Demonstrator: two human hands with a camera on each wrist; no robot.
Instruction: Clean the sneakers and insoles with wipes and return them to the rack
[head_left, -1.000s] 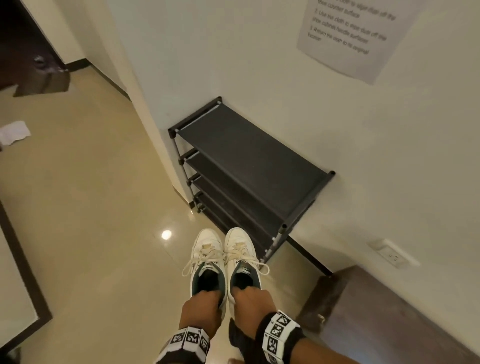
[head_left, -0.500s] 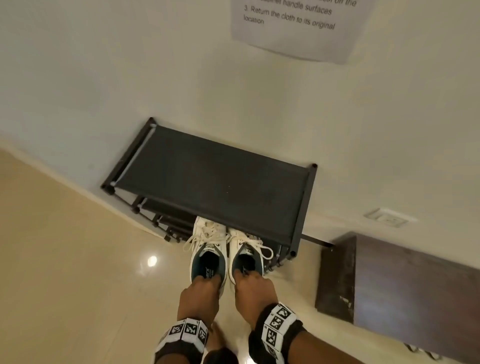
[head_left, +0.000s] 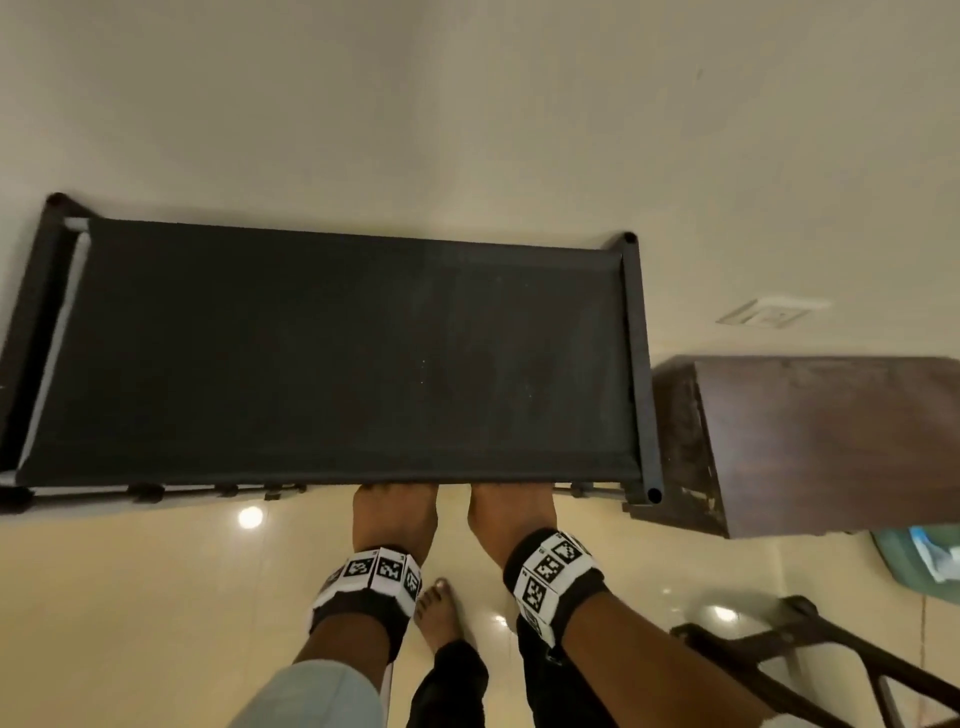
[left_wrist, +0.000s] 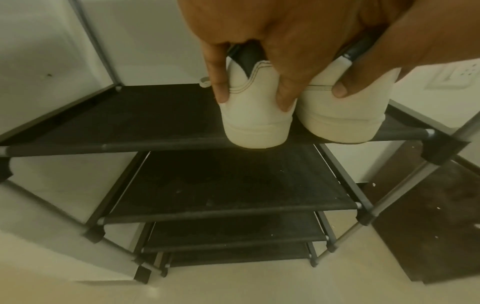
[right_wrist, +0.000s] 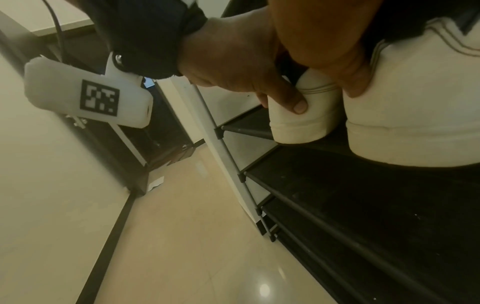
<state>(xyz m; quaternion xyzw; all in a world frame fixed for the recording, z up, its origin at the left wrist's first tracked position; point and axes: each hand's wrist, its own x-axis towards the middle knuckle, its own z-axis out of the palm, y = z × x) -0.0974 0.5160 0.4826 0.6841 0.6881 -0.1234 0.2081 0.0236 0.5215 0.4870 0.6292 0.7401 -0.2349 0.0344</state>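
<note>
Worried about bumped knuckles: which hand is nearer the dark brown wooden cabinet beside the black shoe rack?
Right. The right hand, gripping the right white sneaker, is on the cabinet side; the left hand, gripping the left white sneaker, lies beyond it.

— What sort of place is this?
— A home hallway: a black tiered shoe rack (head_left: 332, 353) against a cream wall (head_left: 467, 104) mid-frame, glossy beige floor tiles (head_left: 130, 597) below, a dark wooden cabinet (head_left: 810, 441) at right.
</note>
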